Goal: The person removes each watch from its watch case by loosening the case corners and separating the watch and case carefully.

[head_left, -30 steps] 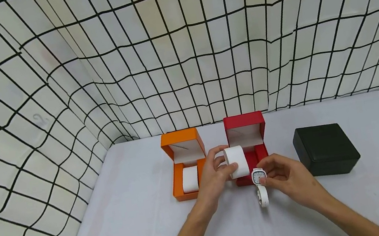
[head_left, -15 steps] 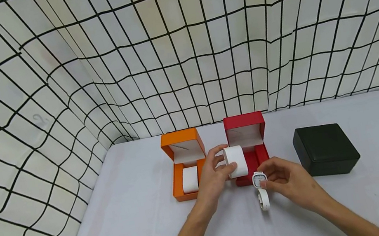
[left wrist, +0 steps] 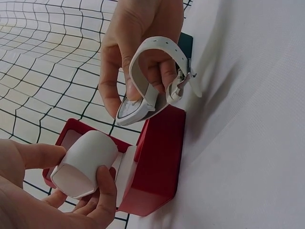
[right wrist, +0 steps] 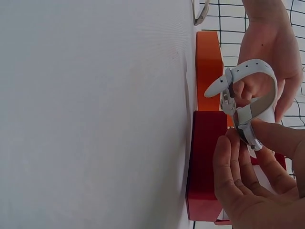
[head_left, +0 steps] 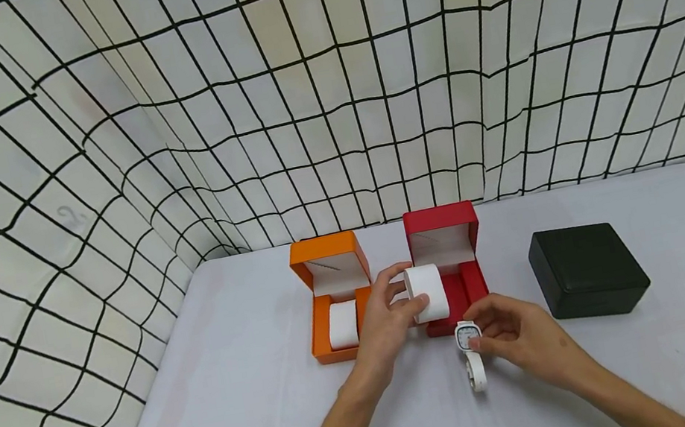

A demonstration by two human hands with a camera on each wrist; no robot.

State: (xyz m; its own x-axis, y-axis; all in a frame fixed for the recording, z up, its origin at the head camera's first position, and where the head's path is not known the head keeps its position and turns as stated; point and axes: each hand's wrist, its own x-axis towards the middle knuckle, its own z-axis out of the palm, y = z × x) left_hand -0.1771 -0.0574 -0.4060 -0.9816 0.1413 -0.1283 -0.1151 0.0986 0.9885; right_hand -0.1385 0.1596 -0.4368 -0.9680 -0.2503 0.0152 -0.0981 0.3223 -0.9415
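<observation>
The right hand (head_left: 526, 337) is clamping its grip on the watch (head_left: 468, 337), thumb pressing its face, and is holding it just in front of the red box (head_left: 439, 217), the strap looping below. The left hand (head_left: 382, 321) is closing its grip around the cushion (head_left: 429, 293), overlapping the red box's left part in the head view. Left of the red box, the orange box (head_left: 324, 247) is standing open, another cushion (head_left: 343, 325) sitting inside; right of it, the black box (head_left: 589, 270) is resting closed on the counter (head_left: 226, 414).
</observation>
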